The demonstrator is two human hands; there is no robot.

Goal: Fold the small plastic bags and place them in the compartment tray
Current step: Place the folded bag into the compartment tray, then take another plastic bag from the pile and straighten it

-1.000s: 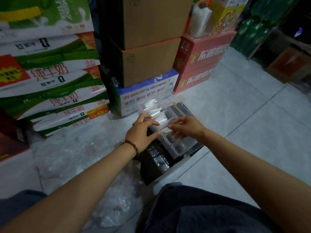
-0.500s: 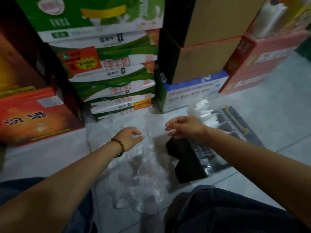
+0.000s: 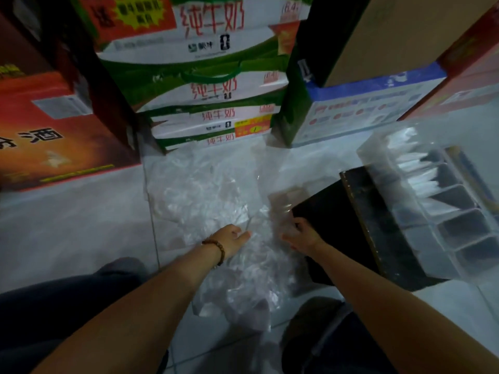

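Pale tiled floor (image 3: 67,225) filled a dim storeroom corner, seen from above. Nearest the viewer, dark trousers (image 3: 54,306) were cut off by the bottom edge. Two bare forearms reached forward over a crumpled pile of clear plastic bags (image 3: 243,287), whose separate sheets were hard to tell apart. The left hand (image 3: 232,238), with a bead bracelet (image 3: 214,251) at the wrist, rested on the pile with its fingers nearly straight. The right hand (image 3: 302,234) had its fingers curled, pinching one clear plastic bag (image 3: 280,205) that rose, blurred, in front of a black box (image 3: 337,225). On that box, further right, sat the clear compartment tray (image 3: 429,261), its right side cut off by the frame. Folded bags (image 3: 415,168) filled its farther compartments, and the nearer ones looked dark. Behind everything stood stacked green-and-white milk cartons (image 3: 210,103), a red box (image 3: 54,130) and a blue-and-white box (image 3: 364,112).
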